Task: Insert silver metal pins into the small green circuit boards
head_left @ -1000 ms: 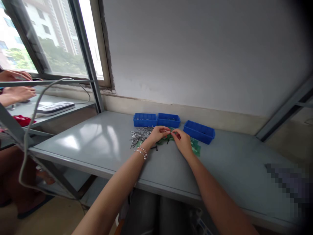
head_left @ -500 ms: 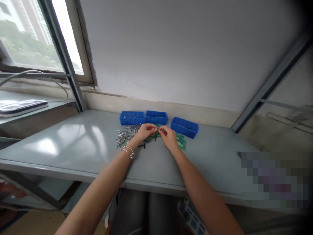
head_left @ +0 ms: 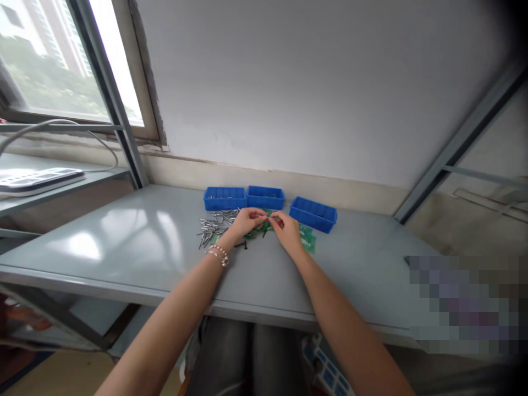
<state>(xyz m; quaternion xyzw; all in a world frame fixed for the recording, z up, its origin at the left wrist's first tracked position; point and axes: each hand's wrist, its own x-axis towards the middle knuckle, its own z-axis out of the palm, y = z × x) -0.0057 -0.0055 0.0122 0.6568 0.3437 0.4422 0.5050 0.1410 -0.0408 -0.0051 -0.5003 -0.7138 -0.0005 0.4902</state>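
Note:
My left hand (head_left: 248, 221) and my right hand (head_left: 285, 226) meet fingertip to fingertip over the table, both pinched closed. Whatever small piece sits between the fingers is too small to make out. Beside my left hand lies a loose pile of thin silvery metal rods (head_left: 211, 229). Under and around both hands are green plastic pieces or bags (head_left: 307, 237), partly covered by the hands. A black screw-like part (head_left: 245, 245) lies just below my left hand, with another dark one (head_left: 264, 234) between the hands.
Behind the hands stand three blue bins: a left bin (head_left: 225, 207) and middle bin (head_left: 265, 204) with small parts inside, and a right bin (head_left: 313, 223). The grey table (head_left: 136, 242) runs along a wall. A white device (head_left: 41, 181) sits on the left shelf.
The view has shifted slightly, so everything sits a little further right. My hands keep the same pinched pose, and nothing on the table has visibly moved.

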